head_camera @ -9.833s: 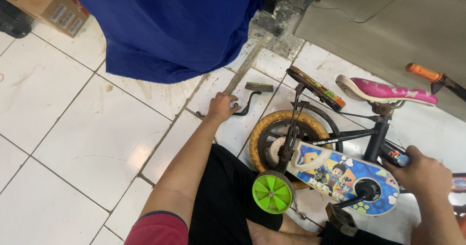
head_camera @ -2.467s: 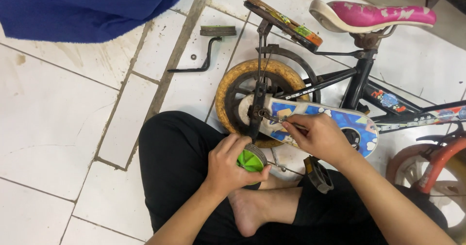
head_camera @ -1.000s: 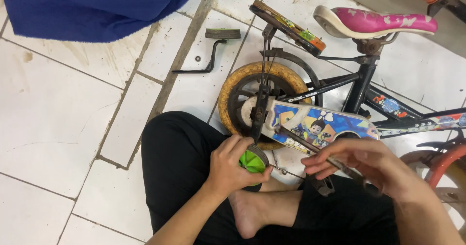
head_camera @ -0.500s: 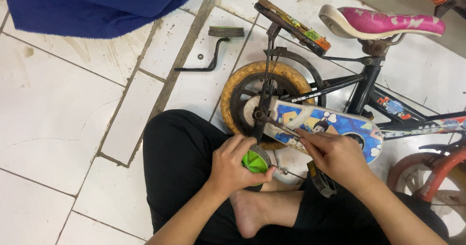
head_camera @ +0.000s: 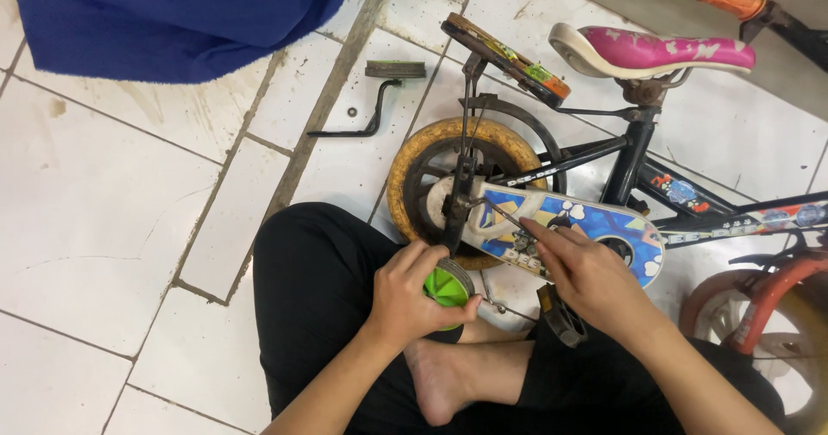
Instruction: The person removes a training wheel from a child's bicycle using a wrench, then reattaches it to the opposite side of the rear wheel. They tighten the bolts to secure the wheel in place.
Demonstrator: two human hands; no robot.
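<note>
cloth: blue fabric (head_camera: pixel 172 12), upper left of frame, on tiled floor (head_camera: pixel 86 228)
crank: loose black pedal arm (head_camera: pixel 371 99), upper centre, apart from bike
left hand (head_camera: pixel 414 301): grip clenched round green training wheel (head_camera: pixel 447 287), centre, likely steadying it
right hand (head_camera: pixel 595 275): grip pinching thin metal tool (head_camera: pixel 500 215) (tip at rear axle) over blue chain guard (head_camera: pixel 595 232), right of centre

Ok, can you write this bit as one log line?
left hand: holds green training wheel | right hand: thin tool at rear wheel axle
</note>
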